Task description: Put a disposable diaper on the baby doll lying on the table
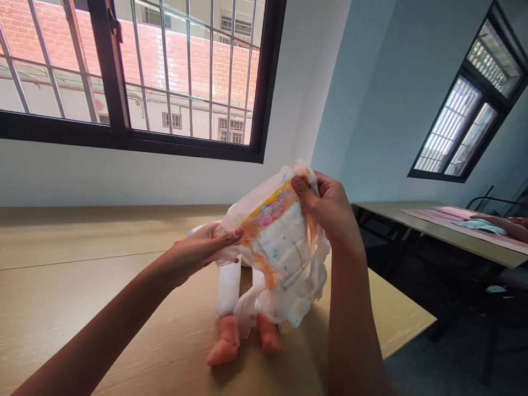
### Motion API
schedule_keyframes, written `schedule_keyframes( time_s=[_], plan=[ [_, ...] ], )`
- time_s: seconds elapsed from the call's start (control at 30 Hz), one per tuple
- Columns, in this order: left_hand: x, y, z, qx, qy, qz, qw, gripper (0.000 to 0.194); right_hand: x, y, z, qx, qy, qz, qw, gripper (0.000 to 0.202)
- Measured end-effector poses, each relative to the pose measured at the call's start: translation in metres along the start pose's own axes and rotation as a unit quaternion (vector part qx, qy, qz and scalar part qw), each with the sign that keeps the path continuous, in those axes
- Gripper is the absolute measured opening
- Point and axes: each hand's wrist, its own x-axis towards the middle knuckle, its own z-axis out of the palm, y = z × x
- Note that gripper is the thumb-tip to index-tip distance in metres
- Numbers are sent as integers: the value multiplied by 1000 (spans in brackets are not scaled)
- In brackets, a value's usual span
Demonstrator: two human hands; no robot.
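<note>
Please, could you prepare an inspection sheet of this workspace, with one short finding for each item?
Surface: pale wooden table, a seam across it.
Job's things: patterned diaper held up in the air; doll on the table, partly hidden behind it, feet showing.
Hands: left hand and right hand pinch opposite ends of the diaper's yellow band.
Clutter: pink mat and pale-blue item on the second table.
Cables: nothing seen.
Surroundings: barred window ahead; another person's arm, far right.

A dark-framed window (117,71) shows a brick wall (177,61) outside; at right, a striped pink cloth (437,218) lies on another table (385,213), lower than a second window (470,104).
</note>
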Motion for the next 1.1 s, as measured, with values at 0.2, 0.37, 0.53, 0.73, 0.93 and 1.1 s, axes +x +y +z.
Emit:
schedule_keyframes(
  time_s=[0.2,0.37,0.53,0.73,0.93,1.1],
  plan=[
    [2,-4,5,2,20,-2,1000,48,-2,-5,13,-3,-39,13,999,42],
    [3,-2,2,33,-4,-22,999,44,0,-1,3,-5,-15,4,1000,38],
    [2,1,4,68,18,-30,997,32,2,2,-9,-2,12,3,1000,37],
    [-1,7,0,74,36,-29,996,33,3,4,-17,-1,30,7,1000,37],
    [-2,8,-5,82,5,-12,997,38,4,4,-26,-1,62,6,998,34],
    [-2,7,-9,91,-1,-4,996,33,3,4,-30,-5,72,8,997,32]
  ],
)
